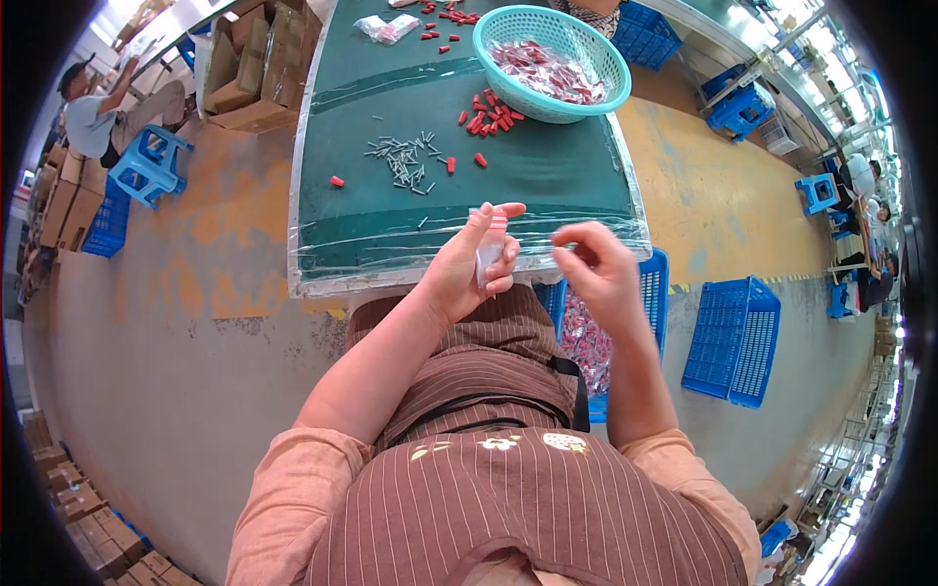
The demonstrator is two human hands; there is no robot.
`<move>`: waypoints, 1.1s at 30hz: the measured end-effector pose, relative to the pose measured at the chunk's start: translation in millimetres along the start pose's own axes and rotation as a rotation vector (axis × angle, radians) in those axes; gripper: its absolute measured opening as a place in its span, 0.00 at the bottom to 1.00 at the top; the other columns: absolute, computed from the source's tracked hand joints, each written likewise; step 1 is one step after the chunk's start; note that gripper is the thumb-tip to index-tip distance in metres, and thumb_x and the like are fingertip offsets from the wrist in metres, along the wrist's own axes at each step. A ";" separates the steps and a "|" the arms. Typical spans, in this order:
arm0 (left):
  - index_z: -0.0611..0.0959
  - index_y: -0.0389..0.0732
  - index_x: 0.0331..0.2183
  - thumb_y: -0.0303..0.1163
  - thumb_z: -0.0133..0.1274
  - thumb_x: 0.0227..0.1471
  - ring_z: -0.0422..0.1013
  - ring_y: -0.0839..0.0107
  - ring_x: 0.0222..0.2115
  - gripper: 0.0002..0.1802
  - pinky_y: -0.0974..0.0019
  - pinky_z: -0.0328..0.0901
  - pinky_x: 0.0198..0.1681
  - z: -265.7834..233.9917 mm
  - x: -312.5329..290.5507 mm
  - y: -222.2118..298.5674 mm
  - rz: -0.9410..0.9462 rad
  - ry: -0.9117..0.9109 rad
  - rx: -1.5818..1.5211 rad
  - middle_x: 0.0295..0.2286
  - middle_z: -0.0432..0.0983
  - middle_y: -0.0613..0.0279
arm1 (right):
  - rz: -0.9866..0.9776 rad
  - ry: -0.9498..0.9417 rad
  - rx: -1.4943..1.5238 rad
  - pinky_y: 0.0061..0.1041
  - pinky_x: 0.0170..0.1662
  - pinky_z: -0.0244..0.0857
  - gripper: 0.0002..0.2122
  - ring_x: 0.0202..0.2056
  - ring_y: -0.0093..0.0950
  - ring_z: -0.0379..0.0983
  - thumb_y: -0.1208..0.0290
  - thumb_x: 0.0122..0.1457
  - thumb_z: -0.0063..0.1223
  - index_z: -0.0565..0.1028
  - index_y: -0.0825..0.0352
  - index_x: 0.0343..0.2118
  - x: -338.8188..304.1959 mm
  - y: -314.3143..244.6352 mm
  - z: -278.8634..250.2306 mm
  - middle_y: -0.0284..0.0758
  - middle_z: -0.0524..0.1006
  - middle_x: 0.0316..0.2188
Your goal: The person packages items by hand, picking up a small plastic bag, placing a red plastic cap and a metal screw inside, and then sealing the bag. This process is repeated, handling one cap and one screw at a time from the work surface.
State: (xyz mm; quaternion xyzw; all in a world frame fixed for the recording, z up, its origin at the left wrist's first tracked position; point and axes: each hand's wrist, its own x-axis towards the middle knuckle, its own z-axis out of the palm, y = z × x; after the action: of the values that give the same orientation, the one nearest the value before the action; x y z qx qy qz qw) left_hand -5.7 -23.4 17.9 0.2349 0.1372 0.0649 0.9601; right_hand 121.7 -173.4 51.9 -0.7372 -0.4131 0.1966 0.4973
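Observation:
My left hand [461,262], raised over the near edge of the green table, is closed around a small clear zip bag [490,252] with red stripes at its mouth. What lies inside the bag is hard to make out. To its right, apart from the bag, hovers my right hand [601,273] with curled fingers, slightly blurred; whether it holds anything does not show. Beyond my hands a loose pile of thin metal pins [403,161] lies on the table, with a few red tapered caps [450,165] beside it. More red caps [493,117] are heaped farther right.
A turquoise basket [557,105] full of bagged red pieces stands at the table's far right. Under the near edge sits a blue crate [653,303] of similar bags; another blue crate [731,342] rests on the floor. Cardboard boxes [264,68] and a blue stool [151,166] are left.

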 end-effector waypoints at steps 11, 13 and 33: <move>0.69 0.44 0.48 0.42 0.40 0.61 0.58 0.82 0.17 0.17 0.78 0.52 0.16 -15.5 -4.3 -7.0 0.138 0.093 0.207 0.29 0.67 0.70 | -0.003 -0.086 0.014 0.20 0.29 0.61 0.07 0.26 0.19 0.65 0.73 0.54 0.56 0.73 0.72 0.29 33.4 17.9 64.5 0.32 0.70 0.26; 0.70 0.44 0.46 0.41 0.41 0.61 0.58 0.82 0.17 0.16 0.78 0.53 0.15 -12.9 -5.6 -4.4 0.137 0.133 0.203 0.29 0.67 0.69 | 0.035 -0.190 0.054 0.26 0.34 0.64 0.09 0.30 0.30 0.72 0.70 0.54 0.53 0.74 0.73 0.30 37.1 22.9 62.5 0.40 0.73 0.29; 0.74 0.38 0.39 0.31 0.45 0.59 0.50 0.86 0.14 0.09 0.82 0.46 0.14 -25.8 -12.2 14.9 0.083 0.277 0.319 0.18 0.59 0.75 | 0.288 -0.134 0.663 0.16 0.32 0.62 0.05 0.28 0.16 0.68 0.74 0.55 0.54 0.74 0.70 0.32 52.2 27.2 44.0 0.29 0.76 0.26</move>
State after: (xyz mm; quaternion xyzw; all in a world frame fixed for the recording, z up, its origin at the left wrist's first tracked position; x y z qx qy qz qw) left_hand -25.8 -1.4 5.8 0.3781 0.2665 0.1137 0.8793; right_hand 132.5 -110.7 15.0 -0.5719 -0.2505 0.4356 0.6485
